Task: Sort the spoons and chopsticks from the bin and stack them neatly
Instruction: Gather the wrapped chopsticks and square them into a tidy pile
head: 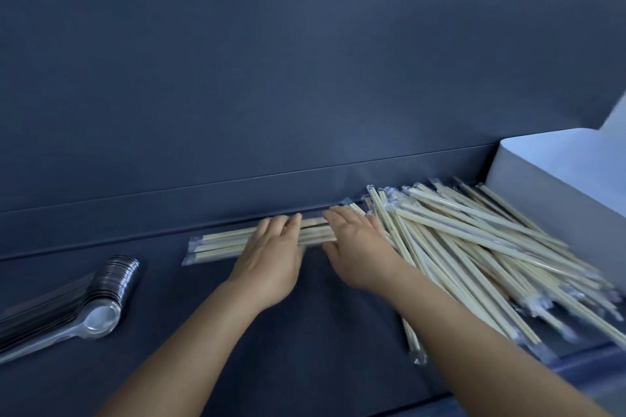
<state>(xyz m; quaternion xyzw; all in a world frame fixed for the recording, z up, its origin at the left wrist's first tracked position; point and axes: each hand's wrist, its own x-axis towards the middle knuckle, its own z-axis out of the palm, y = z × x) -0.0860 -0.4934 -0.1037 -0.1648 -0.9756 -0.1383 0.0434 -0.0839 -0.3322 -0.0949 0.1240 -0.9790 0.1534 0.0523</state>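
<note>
A small neat stack of wrapped wooden chopsticks [216,244] lies along the far ledge of the dark blue table [321,332]. My left hand [271,257] rests flat on the stack, fingers straight. My right hand [355,247] lies flat on the stack's right end, fingers extended, touching the edge of a big loose pile of wrapped chopsticks [474,247] at the right. A nested stack of clear plastic spoons [84,301] lies at the left, away from both hands.
A white bin [548,173] stands at the back right, behind the loose pile. A dark blue wall [271,78] rises just beyond the ledge.
</note>
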